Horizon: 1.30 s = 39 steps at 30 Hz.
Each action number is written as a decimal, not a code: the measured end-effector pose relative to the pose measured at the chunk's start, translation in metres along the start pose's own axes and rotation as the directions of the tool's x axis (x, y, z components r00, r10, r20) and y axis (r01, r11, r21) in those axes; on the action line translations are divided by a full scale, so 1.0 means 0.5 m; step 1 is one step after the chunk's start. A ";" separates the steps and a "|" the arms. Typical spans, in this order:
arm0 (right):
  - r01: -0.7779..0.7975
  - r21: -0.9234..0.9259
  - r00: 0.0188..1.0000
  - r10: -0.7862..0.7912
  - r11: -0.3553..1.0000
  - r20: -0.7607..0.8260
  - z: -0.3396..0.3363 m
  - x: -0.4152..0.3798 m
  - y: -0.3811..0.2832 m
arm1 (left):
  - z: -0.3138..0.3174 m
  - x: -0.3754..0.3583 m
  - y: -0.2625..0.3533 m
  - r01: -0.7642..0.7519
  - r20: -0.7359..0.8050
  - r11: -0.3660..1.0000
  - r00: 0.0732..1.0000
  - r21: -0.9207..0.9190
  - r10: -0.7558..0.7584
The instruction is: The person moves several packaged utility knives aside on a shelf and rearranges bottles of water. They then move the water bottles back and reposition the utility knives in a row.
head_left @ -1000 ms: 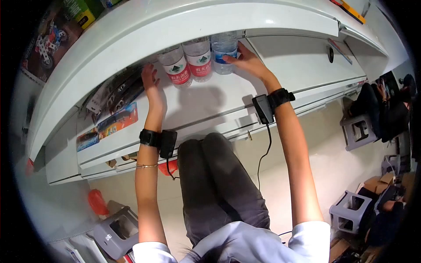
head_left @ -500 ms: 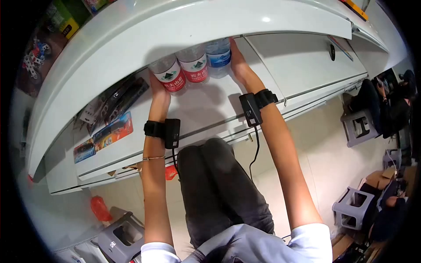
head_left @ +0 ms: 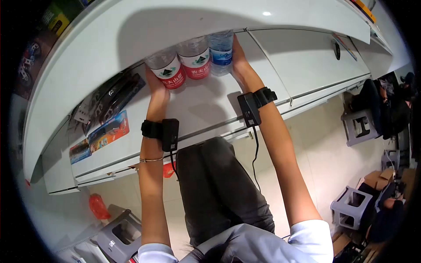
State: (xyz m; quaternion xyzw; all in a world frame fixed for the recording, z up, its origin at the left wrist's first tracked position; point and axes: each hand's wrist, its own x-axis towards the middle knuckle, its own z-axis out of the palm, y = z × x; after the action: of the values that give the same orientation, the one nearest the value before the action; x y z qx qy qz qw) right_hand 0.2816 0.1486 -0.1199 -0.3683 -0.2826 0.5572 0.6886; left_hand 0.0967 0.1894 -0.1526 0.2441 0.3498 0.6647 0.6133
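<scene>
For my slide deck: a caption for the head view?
Both hands bracket three water bottles on a white shelf.
</scene>
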 end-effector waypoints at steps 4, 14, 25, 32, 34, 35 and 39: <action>-0.010 0.007 1.000 0.010 1.000 -0.003 0.007 -0.001 -0.004 | 0.002 -0.002 -0.002 -0.036 -0.002 0.999 0.999 0.006 0.036; 0.083 -0.026 0.979 -0.077 0.996 0.186 -0.054 0.053 0.017 | -0.010 -0.002 0.010 0.015 0.029 0.997 0.999 0.076 -0.017; 0.004 0.009 0.992 -0.006 1.000 0.127 -0.054 0.062 0.011 | -0.012 -0.004 0.004 -0.020 0.060 0.998 0.998 0.067 0.016; -0.043 0.090 0.994 0.034 0.995 0.104 -0.078 0.087 0.032 | -0.011 0.005 0.007 0.007 0.050 0.997 0.999 0.072 -0.010; -0.060 0.100 0.995 0.052 0.993 0.082 -0.071 0.085 0.029 | -0.004 -0.004 0.011 0.001 0.052 0.997 0.999 0.072 -0.005; -0.064 0.092 0.997 0.059 0.994 0.058 -0.065 0.083 0.025 | 0.000 -0.009 0.013 -0.002 0.052 0.997 0.999 0.072 -0.002; -0.051 0.070 0.998 0.048 0.996 0.048 -0.064 0.071 0.024 | 0.001 -0.011 0.011 0.030 0.022 0.996 0.999 0.084 -0.032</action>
State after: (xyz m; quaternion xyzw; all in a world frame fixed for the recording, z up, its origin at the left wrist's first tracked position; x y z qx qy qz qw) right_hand 0.3083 0.1784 -0.1488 -0.3373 -0.2693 0.5921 0.6805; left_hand 0.0942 0.1841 -0.1474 0.2720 0.3739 0.6370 0.6167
